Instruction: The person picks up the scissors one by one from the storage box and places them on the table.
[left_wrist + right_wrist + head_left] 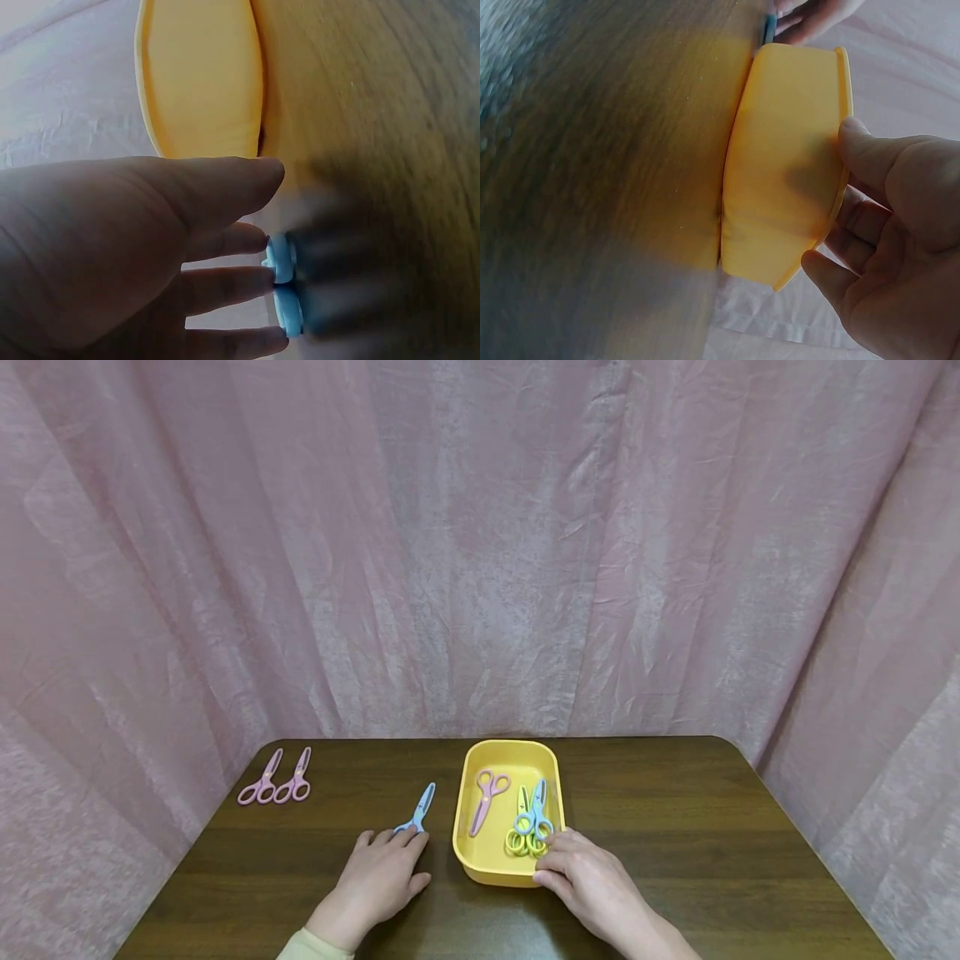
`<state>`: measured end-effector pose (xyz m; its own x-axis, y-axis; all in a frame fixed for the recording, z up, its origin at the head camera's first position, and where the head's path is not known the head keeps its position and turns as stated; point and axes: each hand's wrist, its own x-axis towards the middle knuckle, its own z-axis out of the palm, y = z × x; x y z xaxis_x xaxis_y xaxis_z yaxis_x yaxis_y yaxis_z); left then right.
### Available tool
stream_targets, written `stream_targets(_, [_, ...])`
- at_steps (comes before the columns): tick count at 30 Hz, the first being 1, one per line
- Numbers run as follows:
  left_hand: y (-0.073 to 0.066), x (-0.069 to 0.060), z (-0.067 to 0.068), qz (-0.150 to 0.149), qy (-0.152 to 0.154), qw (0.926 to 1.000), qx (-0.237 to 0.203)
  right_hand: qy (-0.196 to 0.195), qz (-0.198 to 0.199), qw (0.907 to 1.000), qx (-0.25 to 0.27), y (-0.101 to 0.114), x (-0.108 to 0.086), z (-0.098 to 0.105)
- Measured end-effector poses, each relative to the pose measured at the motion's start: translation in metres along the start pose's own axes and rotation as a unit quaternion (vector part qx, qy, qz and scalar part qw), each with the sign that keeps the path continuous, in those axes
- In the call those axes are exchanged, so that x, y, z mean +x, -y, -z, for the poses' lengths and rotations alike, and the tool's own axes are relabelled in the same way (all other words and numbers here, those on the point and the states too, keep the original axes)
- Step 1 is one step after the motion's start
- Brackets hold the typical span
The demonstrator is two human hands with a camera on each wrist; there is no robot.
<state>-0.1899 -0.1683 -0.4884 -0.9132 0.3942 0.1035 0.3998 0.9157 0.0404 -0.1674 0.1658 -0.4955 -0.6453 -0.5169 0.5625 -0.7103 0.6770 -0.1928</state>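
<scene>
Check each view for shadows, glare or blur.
Head: fairly even light, yellow tray clear; left wrist: soft overall, blurry dark shadows from the left hand on the table, curtain washed out; right wrist: pale sheen on the table, upper left, soft shadow on the tray's wall.

A pale yellow-green sleeve (pixel 313 946), plain in colour, ends in an even hem at the left wrist. The left hand (pixel 384 872) is bare, with slim fingers (pixel 229 289), a rounded thumb (pixel 232 187) and fine creases at its base. The right hand (pixel 588 877) and wrist (pixel 651 935) are bare, with blunt, rounded fingertips (pixel 815 261) and a full thumb base (pixel 934 191).
</scene>
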Motion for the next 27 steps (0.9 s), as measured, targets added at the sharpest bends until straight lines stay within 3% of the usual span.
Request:
stream_targets(6, [0.007, 0.006, -0.003, 0.008, -0.015, 0.9998, 0.010, -0.002, -0.001, 1.0000, -0.003, 0.001, 0.001, 0.001])
stream_targets(15, [0.016, 0.016, -0.002, 0.035, 0.002, 0.9993, 0.012, -0.004, 0.000, 1.0000, -0.003, 0.000, 0.001, 0.001])
stream_targets(27, [0.027, 0.022, -0.003, 0.055, 0.002, 0.9981, 0.027, 0.002, -0.009, 0.9999, 0.008, 0.003, 0.000, 0.001])
